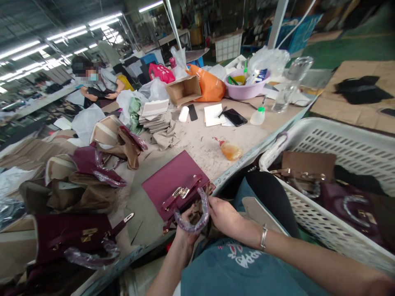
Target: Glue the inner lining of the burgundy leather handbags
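A burgundy handbag (175, 174) lies on its side on the worktable in front of me, its gold clasp (181, 192) facing up. Its curved handle (200, 224) is wrapped in clear plastic and points toward me. My left hand (186, 224) reaches in under the handle, fingers closed at the bag's open edge, where brown lining shows. From the other side, my right hand (224, 214) is closed on the bag's near right corner; its fingertips are partly hidden. Left of me sits another burgundy handbag (70, 230) with a plastic-wrapped handle.
Several unfinished bags (95, 166) crowd the table's left side. A white plastic basket (339, 135) holding bags stands at my right. Beyond the handbag are a glue bottle (231, 151), a phone (235, 117) and a purple basin (243, 91). A masked co-worker (100, 84) sits far left.
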Action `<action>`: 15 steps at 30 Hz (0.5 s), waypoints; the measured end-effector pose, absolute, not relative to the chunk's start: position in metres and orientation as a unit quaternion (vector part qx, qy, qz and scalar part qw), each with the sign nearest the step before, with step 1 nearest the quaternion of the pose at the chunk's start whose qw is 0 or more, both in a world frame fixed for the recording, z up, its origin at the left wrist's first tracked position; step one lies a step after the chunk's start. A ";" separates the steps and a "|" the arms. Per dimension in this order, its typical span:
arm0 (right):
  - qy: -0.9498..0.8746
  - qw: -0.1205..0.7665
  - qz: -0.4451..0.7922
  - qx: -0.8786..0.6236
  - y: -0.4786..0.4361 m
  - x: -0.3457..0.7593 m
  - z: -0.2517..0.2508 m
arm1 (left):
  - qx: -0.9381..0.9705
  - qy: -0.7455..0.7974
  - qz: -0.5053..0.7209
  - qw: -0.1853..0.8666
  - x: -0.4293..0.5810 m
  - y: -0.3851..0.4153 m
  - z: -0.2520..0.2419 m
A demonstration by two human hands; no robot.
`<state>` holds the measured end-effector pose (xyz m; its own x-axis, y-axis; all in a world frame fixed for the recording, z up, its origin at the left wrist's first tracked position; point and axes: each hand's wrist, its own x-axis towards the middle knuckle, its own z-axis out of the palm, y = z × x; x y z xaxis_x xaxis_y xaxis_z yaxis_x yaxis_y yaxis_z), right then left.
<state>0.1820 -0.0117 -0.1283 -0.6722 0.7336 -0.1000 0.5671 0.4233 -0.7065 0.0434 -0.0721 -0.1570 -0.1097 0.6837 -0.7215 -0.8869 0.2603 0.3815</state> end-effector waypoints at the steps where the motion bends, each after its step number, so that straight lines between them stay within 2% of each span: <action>1: -0.856 0.092 0.342 -0.376 -0.012 0.179 -0.129 | -0.110 0.444 0.587 0.668 0.046 -0.071 -0.154; 8: -0.918 0.040 0.207 -0.335 -0.008 0.165 -0.129 | -0.073 0.424 0.574 0.697 0.055 -0.063 -0.134; 11: -0.925 0.062 0.157 -0.341 -0.008 0.165 -0.125 | -0.079 0.405 0.580 0.702 0.056 -0.060 -0.142; 15: -0.919 0.099 0.184 -0.333 -0.013 0.165 -0.121 | -0.094 0.451 0.587 0.666 0.052 -0.062 -0.163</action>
